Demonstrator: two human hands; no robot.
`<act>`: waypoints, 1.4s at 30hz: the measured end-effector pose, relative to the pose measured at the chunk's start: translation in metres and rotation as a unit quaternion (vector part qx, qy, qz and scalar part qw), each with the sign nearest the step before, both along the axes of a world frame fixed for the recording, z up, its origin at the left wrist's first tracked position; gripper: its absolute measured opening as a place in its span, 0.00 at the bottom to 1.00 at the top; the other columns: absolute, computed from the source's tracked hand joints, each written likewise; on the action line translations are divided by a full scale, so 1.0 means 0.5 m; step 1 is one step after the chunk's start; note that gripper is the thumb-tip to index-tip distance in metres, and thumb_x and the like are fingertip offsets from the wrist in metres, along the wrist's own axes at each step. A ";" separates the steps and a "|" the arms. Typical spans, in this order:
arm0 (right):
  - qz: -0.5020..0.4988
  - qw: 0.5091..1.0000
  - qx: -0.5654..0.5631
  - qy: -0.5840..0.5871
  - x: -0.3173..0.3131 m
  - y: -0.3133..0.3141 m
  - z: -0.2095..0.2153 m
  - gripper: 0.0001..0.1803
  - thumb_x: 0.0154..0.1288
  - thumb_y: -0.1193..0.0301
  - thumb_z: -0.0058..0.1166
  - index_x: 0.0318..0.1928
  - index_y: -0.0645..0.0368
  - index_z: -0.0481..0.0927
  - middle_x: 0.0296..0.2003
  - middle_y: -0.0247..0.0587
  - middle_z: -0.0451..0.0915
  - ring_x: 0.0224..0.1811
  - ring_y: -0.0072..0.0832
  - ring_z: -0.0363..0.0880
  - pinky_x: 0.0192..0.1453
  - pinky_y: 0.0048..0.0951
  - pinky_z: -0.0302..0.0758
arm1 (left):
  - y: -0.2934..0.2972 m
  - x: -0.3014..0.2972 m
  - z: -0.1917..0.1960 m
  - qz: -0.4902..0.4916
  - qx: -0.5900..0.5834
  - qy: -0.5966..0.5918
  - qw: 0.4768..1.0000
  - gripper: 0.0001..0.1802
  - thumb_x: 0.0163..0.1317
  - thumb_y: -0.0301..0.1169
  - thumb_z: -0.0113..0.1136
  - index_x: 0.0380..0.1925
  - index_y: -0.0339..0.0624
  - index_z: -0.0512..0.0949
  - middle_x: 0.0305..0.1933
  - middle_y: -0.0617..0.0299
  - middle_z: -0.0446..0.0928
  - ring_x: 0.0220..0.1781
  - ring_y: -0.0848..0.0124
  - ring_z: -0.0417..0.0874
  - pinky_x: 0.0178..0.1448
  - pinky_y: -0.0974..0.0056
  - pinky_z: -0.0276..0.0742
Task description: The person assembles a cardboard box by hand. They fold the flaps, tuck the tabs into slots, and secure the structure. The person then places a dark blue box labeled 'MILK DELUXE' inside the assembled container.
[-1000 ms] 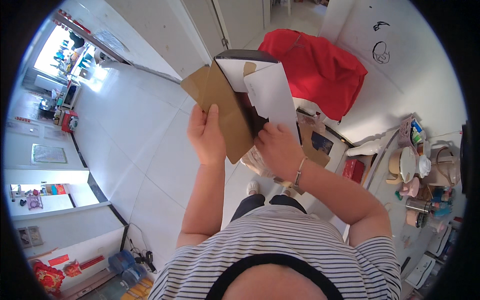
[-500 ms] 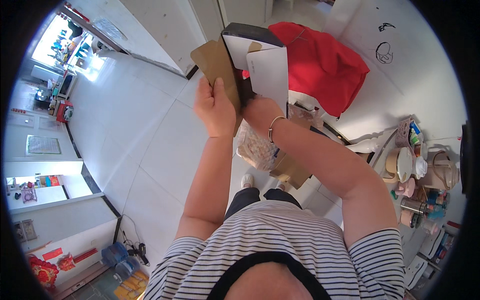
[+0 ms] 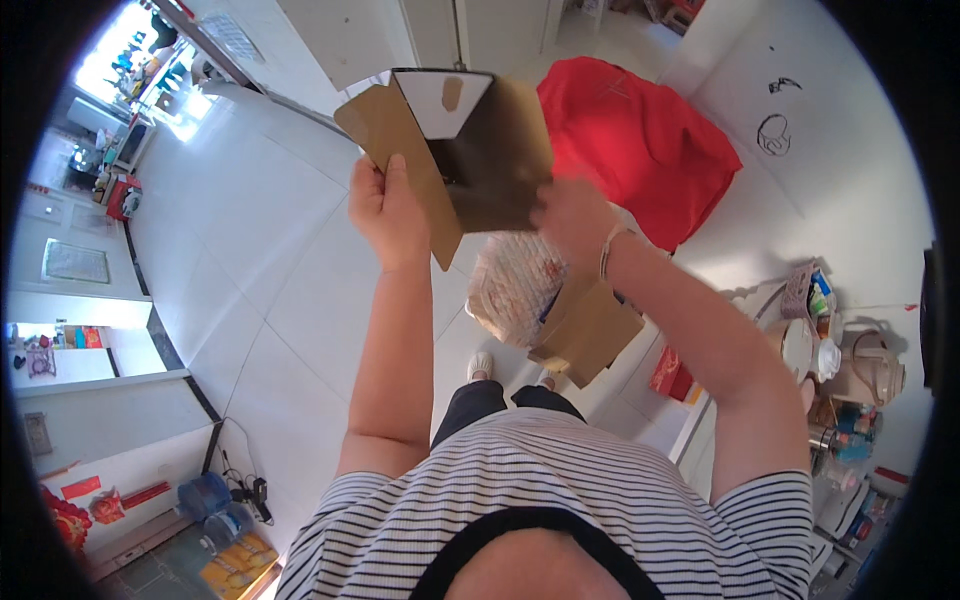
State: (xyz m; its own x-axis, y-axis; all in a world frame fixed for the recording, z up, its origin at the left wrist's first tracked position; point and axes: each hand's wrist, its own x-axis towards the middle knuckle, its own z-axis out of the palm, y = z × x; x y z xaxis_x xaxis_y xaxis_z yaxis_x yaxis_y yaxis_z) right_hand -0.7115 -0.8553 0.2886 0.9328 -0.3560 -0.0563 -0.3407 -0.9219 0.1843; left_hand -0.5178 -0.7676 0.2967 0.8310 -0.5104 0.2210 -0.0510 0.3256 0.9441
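In front of me is an opened cardboard box [image 3: 505, 150], brown inside, with a white end flap and a dark hollow facing me. My left hand [image 3: 390, 215] grips its left flap, thumb on the near face and fingers wrapped behind. At the box's lower right edge, my right hand [image 3: 580, 225] has curled fingers on the cardboard; motion blurs it. A light bracelet circles that wrist. Shadow hides the depth of the box. Below it stands a clear plastic bag [image 3: 515, 285] of pale contents, beside another open brown carton [image 3: 590, 330].
A red cloth cover [image 3: 635, 150] drapes over something behind the box. To the right, a shelf carries a beige bag [image 3: 865, 365], cups and bottles. Large blue water bottles [image 3: 205, 495] and a power strip [image 3: 258, 495] lie at the lower left. A red box [image 3: 672, 372] sits near the carton.
The box has moved left and turned, so its inside now faces me. My right hand has come out of it to its right edge. The white flap has swung away.
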 end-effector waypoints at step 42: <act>-0.201 0.340 0.840 -0.373 -0.019 0.176 -0.001 0.31 0.68 0.42 0.40 0.61 0.48 0.68 0.54 0.34 0.74 0.56 0.27 0.71 0.58 0.41 0.66 | 0.221 -0.095 0.001 -0.290 -0.110 0.138 0.941 0.09 0.65 0.20 0.51 0.44 0.38 0.75 0.47 0.61 0.78 0.47 0.75 0.77 0.54 0.67 0.71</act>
State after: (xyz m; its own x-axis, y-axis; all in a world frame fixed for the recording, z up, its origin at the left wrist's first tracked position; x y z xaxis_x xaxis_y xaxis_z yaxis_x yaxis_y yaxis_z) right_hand -0.7211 -0.7675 0.2880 0.8057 -0.5129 -0.2963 0.1239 0.6351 -0.7624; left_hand -0.5653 -0.6571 0.2972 0.4685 -0.8624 0.1919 0.4321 0.4131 0.8016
